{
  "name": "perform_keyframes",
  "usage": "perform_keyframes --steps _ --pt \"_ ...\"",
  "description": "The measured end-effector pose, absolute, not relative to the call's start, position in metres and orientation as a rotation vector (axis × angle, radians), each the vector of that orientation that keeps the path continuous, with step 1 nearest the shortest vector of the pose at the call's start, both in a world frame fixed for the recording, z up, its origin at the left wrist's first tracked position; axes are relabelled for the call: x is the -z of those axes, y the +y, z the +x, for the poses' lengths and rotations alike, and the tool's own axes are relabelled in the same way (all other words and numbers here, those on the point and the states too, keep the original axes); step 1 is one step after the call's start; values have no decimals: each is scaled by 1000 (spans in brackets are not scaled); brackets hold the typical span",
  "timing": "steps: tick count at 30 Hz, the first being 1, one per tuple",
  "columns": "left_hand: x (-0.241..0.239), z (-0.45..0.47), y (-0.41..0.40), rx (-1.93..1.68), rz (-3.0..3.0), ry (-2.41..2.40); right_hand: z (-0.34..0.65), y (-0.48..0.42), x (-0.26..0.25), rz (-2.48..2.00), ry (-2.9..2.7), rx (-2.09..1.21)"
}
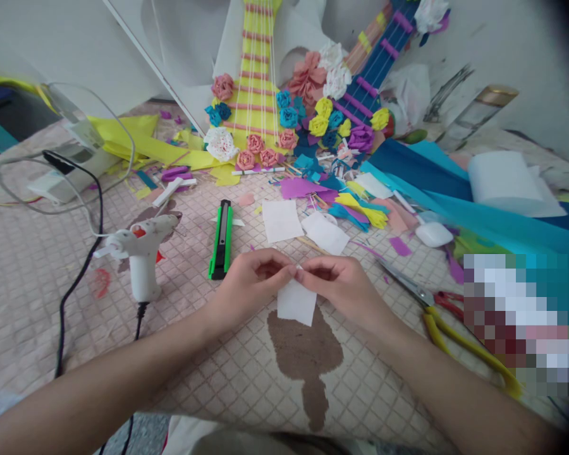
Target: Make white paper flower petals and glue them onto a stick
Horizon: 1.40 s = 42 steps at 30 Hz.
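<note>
My left hand (251, 278) and my right hand (344, 284) meet at the middle of the mat. Both pinch the top edge of a small white paper square (296, 303), which hangs down between them. Their fingertips touch at the paper's upper corner. Two more white paper squares (281, 220) lie flat just beyond the hands. A green and black utility knife (222, 240) lies to the left of my left hand.
A white glue gun (142, 249) stands at the left with its black cord trailing off. Yellow-handled scissors (436, 309) lie at the right. Paper guitars with paper flowers (265, 107) lean at the back, amid coloured scraps and blue paper sheets (455, 196). A white roll (502, 183) lies far right.
</note>
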<state>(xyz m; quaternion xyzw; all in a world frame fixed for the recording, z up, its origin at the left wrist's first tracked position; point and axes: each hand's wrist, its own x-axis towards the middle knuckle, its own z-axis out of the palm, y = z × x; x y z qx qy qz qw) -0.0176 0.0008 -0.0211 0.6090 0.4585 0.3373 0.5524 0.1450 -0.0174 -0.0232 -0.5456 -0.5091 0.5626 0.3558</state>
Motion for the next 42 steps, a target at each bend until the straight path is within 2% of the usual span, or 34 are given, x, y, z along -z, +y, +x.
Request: perform_keyframes --steps 42 --pt "22 -20 -1 -743 1529 1085 150 -15 29 -1378 -1096 -1543"
